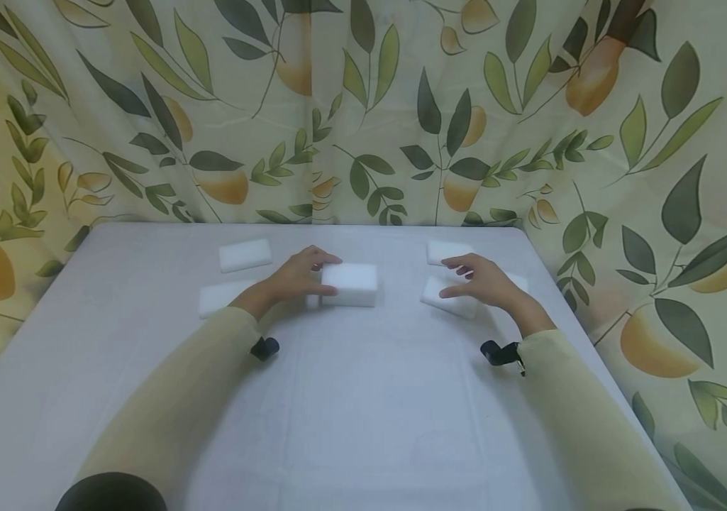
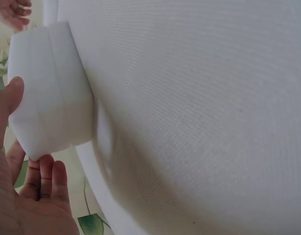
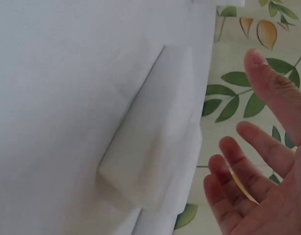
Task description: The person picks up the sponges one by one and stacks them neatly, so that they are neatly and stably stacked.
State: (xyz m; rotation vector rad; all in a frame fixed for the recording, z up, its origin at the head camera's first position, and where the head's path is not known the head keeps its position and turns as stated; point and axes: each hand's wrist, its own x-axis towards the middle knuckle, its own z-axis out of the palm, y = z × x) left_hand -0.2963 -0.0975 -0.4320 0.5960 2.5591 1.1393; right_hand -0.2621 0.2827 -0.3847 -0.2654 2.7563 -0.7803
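Observation:
A stack of white sponge blocks (image 1: pixel 350 284) sits at the middle of the table. My left hand (image 1: pixel 296 277) pinches the stack's left end, thumb on the near side and fingers on the far side. Faint seams between its layers show on the stack (image 2: pixel 52 93) in the left wrist view. To the right, my right hand (image 1: pixel 484 284) hovers with thumb and fingers spread, holding nothing. Below it lies a flat white sponge block (image 1: pixel 447 298), slightly turned. The right wrist view has this right hand (image 3: pixel 258 166) beside a sponge block (image 3: pixel 150 132).
Two more sponge blocks (image 1: pixel 245 255) lie left of the stack, the nearer one partly behind my left wrist. Another sponge block (image 1: pixel 446 250) lies behind my right hand, and one more peeks out past its wrist. A leaf-patterned curtain (image 1: pixel 376 142) borders the white table (image 1: pixel 363 411).

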